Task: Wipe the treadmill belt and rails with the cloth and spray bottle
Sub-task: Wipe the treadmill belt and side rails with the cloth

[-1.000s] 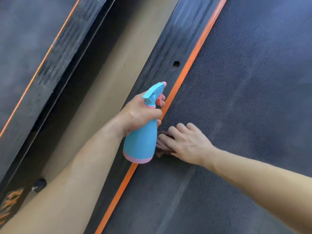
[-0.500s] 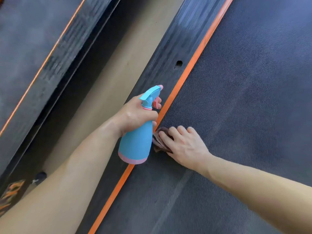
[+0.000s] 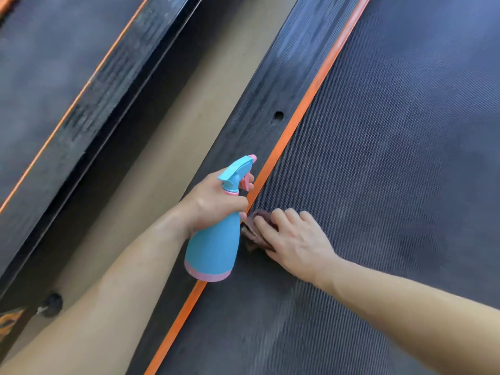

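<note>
Over the last second little has shifted. The right hand (image 3: 297, 239) stays flat on the dark reddish cloth (image 3: 255, 234), fingers fairly straight and pressing it onto the belt (image 3: 392, 158) right at its left edge, just beside the orange strip (image 3: 305, 104). Measured against the small hole (image 3: 278, 115) in the side rail (image 3: 270, 90), the hand has hardly travelled, so the rubbing looks confined to one short patch. A little more of the cloth now shows past the fingertips than a second ago.

The left hand (image 3: 213, 201) keeps its fingers wrapped round the neck of the blue and pink spray bottle (image 3: 213, 247), one finger by the pink trigger. The bottle has drifted slightly back toward the person and hangs tilted over the rail and strip, nozzle aimed up along the rail. No mist or wet streak can be seen, so I cannot tell whether it has just been fired.

For the task, this suggests the belt edge is mid-wipe. Most of the belt ahead and the rail's grey, dusty-looking far stretch probably remain to be done.

The bottle carries no label that I can see. The only marking is an orange pattern (image 3: 9, 320) at the lower left corner, on the neighbouring treadmill (image 3: 54, 77) across the strip of tan floor (image 3: 167, 158). It is cut off and too blurred to read.
</note>
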Available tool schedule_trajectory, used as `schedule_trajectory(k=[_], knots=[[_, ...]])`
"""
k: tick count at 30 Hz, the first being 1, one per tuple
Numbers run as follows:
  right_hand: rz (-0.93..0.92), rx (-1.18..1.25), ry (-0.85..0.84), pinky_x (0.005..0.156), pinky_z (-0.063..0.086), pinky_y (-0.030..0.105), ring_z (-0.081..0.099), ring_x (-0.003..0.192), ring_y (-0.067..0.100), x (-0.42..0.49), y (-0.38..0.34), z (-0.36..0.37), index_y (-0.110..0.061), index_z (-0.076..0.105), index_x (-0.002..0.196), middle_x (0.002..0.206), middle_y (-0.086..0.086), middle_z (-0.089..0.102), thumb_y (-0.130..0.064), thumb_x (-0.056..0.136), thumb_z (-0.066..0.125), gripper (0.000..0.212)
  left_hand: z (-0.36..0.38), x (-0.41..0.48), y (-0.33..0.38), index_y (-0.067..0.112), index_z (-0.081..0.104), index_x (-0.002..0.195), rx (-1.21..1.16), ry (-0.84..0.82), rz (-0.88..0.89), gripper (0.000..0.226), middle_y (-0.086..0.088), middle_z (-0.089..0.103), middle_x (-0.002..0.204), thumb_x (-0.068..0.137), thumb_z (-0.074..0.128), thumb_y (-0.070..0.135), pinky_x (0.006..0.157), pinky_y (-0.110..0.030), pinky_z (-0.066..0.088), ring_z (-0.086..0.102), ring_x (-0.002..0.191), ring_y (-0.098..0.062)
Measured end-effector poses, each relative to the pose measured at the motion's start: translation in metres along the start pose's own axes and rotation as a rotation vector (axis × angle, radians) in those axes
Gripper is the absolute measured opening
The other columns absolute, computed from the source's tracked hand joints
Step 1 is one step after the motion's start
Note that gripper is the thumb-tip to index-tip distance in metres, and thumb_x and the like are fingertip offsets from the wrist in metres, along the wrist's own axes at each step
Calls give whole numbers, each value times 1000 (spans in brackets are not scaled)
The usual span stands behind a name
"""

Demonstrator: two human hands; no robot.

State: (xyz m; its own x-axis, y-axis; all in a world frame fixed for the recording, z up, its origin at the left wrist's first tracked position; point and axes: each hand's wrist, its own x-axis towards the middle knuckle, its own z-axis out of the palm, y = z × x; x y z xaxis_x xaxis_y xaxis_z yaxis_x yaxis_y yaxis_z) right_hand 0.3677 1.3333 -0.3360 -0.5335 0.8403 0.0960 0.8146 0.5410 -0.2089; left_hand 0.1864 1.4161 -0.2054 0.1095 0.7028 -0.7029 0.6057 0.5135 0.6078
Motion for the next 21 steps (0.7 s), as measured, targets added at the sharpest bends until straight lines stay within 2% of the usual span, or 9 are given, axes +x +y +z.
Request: schedule_trajectory(k=[3, 6, 8, 11, 12, 15, 17, 19, 21], knots=[[-136, -4, -56, 66, 44, 43, 52, 85, 29, 0, 16, -4, -22, 54, 131, 105, 8, 52, -51, 81, 67, 59, -3, 2, 2, 34, 64, 103, 63, 23, 12, 32, 7, 71, 94, 88, 68, 6, 61, -23, 51, 72, 70, -13], [121, -60, -4, 68, 47, 43, 53, 87, 30, 27, 71, -17, -28, 55, 133, 104, 7, 50, -53, 86, 65, 54, -3, 5, 3, 28, 67, 110, 30, 13, 16, 32, 8, 72, 109, 84, 70, 9, 64, -26, 54, 75, 72, -15], [286, -76, 39, 68, 47, 43, 52, 86, 31, 42, 96, -23, -25, 57, 130, 103, 9, 50, -55, 91, 60, 49, -1, 6, 2, 26, 66, 110, 28, -4, 18, 33, 11, 70, 118, 79, 71, 15, 66, -27, 56, 77, 76, -18], [349, -77, 56, 69, 44, 43, 52, 87, 32, 38, 72, -17, -21, 56, 131, 104, 11, 50, -49, 88, 63, 52, 1, 5, 1, 29, 67, 108, 30, -23, 23, 32, 9, 70, 113, 80, 70, 12, 69, -31, 56, 77, 73, -16], [297, -52, 62, 68, 42, 42, 52, 86, 32, 30, 55, -14, -21, 56, 130, 103, 10, 50, -47, 85, 67, 53, 1, 5, 1, 32, 67, 107, 21, -28, 33, 34, 8, 71, 113, 80, 68, 11, 72, -33, 57, 77, 74, -17], [-67, 2, 10, 65, 42, 41, 51, 83, 28, 0, 23, -4, -20, 56, 130, 102, 8, 53, -48, 82, 71, 57, 3, 7, 0, 32, 66, 110, 42, -40, 32, 37, 9, 72, 107, 85, 69, 5, 75, -33, 56, 76, 79, -18], [-135, -2, -12, 65, 44, 41, 51, 83, 28, 4, 43, -3, -21, 56, 132, 104, 8, 53, -51, 83, 70, 59, 5, 11, 0, 33, 66, 111, 34, -53, 32, 38, 11, 73, 106, 84, 71, 6, 75, -34, 55, 75, 84, -19], [34, -49, 57, 64, 45, 41, 52, 82, 30, 21, 76, -5, -22, 59, 128, 102, 10, 53, -51, 85, 71, 53, 9, 14, 2, 37, 66, 118, 5, -65, 27, 49, 15, 74, 103, 74, 72, 17, 74, -32, 54, 74, 91, -20], [278, -78, 147, 62, 47, 42, 52, 80, 32, 40, 117, -15, -22, 61, 124, 100, 11, 52, -53, 91, 65, 46, 14, 16, 5, 47, 62, 126, -1, -93, 62, 66, 17, 72, 111, 66, 68, 21, 76, -30, 53, 70, 94, -15]])
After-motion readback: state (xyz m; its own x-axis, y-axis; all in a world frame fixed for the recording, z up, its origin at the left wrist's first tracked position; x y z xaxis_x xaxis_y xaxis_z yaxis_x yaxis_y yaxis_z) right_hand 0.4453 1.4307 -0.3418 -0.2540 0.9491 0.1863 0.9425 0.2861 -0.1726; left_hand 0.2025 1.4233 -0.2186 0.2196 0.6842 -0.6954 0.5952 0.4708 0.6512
